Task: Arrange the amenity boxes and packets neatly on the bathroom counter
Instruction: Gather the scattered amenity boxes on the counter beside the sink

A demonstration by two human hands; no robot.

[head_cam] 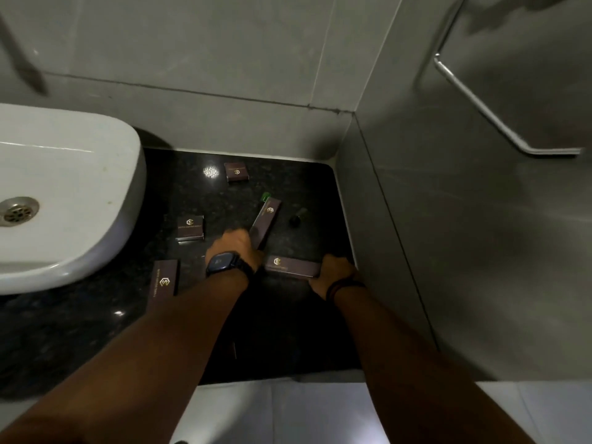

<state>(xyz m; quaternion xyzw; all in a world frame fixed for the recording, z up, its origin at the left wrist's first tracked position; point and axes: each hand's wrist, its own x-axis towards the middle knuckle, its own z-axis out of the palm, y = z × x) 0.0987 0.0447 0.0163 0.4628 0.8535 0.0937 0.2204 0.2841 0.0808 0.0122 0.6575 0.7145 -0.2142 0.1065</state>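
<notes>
Several dark brown amenity boxes with gold logos lie scattered on the black granite counter (96,322). My left hand (235,248), with a watch on its wrist, grips the near end of a long slanted box (267,219). My right hand (333,274) holds the right end of another long box (290,265) lying flat near the wall. A small square box (237,172) sits at the back, a second square box (190,228) lies beside the basin, and a long box (164,282) rests at the front left.
A white basin (64,200) with a metal drain fills the left. A green-capped item (265,197) and a small dark bottle (295,219) lie near the slanted box. Grey tiled walls close the back and right. A metal rail (480,107) hangs on the right wall.
</notes>
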